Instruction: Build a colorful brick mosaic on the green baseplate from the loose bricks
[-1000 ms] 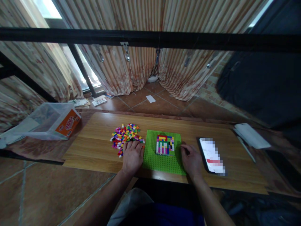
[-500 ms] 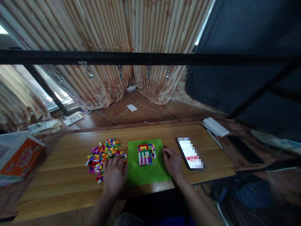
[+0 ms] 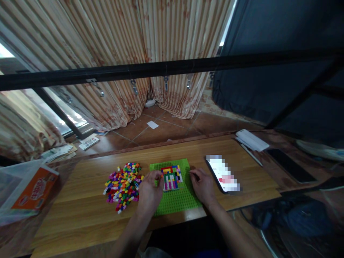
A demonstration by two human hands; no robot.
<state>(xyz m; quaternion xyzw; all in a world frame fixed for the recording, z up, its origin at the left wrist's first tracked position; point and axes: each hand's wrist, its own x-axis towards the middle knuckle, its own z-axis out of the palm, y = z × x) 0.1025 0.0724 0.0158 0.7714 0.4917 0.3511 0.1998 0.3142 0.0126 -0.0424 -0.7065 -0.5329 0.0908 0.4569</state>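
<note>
In the head view, my left hand (image 3: 149, 190) is over the left edge of the green board (image 3: 177, 204), beside the brick pattern (image 3: 172, 178) on it; I cannot tell its grip. My right hand (image 3: 203, 186) keeps a narrow grip at the board's right edge. Loose bricks (image 3: 125, 186) lie left of the board, the phone (image 3: 223, 173) right, all on the desk (image 3: 77, 200).

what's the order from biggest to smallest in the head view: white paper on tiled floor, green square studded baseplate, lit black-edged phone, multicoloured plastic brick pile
1. Green baseplate
2. Brick pile
3. Phone
4. White paper
</note>
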